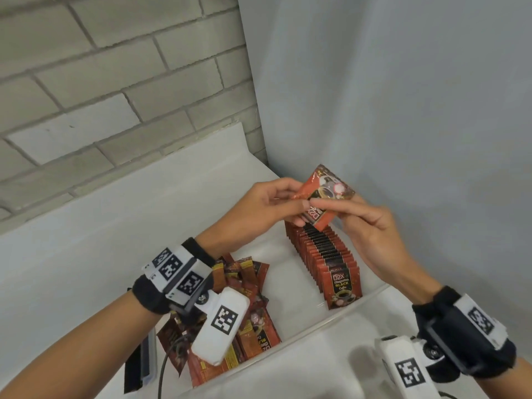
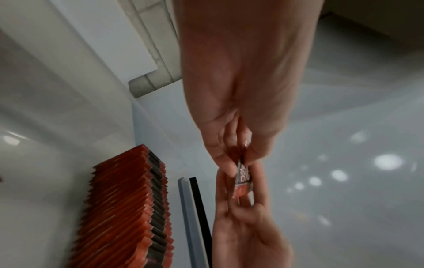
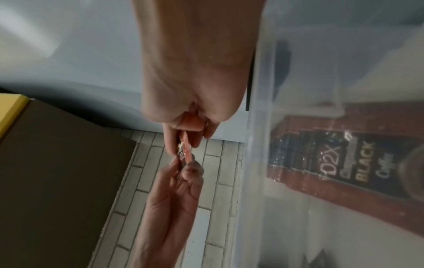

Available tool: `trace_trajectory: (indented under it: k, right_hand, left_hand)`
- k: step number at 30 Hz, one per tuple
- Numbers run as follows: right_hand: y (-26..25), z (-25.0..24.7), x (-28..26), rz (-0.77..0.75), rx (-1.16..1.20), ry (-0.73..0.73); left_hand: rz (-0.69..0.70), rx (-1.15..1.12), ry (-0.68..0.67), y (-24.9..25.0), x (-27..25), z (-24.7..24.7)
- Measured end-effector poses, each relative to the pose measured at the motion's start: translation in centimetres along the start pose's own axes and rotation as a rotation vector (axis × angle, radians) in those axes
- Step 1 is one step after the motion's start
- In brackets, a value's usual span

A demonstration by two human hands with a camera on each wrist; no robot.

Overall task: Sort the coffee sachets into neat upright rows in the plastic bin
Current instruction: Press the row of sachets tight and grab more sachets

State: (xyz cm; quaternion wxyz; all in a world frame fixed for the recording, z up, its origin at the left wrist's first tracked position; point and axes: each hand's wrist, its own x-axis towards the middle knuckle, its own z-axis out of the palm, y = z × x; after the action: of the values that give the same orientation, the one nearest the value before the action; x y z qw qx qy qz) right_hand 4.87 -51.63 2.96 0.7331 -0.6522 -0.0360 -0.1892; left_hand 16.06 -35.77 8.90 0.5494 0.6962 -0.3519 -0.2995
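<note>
Head view: even, soft daylight, fairly bright; mild wide-angle bending at the edges. Faint shadow on the grey wall (image 1: pixel 403 110) at right. Left wrist view: dimmer, motion-blurred, round glare spots at right; the left hand (image 2: pixel 238 90) is soft. Right wrist view: dim, smeared; the clear bin wall (image 3: pixel 298 127) hazes the print behind it.

One red-and-black sachet (image 1: pixel 322 197), printed D2X, is held tilted above the far end of the upright row (image 1: pixel 325 254). That row of matching sachets stands on edge along the right side of the clear plastic bin (image 1: pixel 313 328). A loose pile of sachets (image 1: pixel 253 321) lies jumbled at the bin's left.
</note>
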Motion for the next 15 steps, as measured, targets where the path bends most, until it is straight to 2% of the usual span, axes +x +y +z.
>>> trace_trajectory:
  k: [3,5,9,11,15]
  right_hand:
    - [-1.4,0.0,-0.3,0.039,-0.081,-0.034]
    - [-2.4,0.0,-0.2,0.111,-0.116,0.017]
    - [-3.9,0.0,0.1,0.227,-0.198,-0.054]
    - [-4.3,-0.2,0.0,0.265,-0.201,-0.005]
    - [-4.1,-0.6,-0.9,0.402,-0.103,0.041]
  left_hand:
    - [0.031,0.130,0.024,0.6,-0.2,-1.1]
    - [0.050,0.248,-0.046,1.2,-0.3,-1.6]
    - [0.048,0.408,-0.151,1.5,0.0,-1.2]
    - [0.058,0.388,-0.120,1.4,0.0,-0.7]
    - [-0.042,0.210,-0.030,1.4,0.2,-0.3]
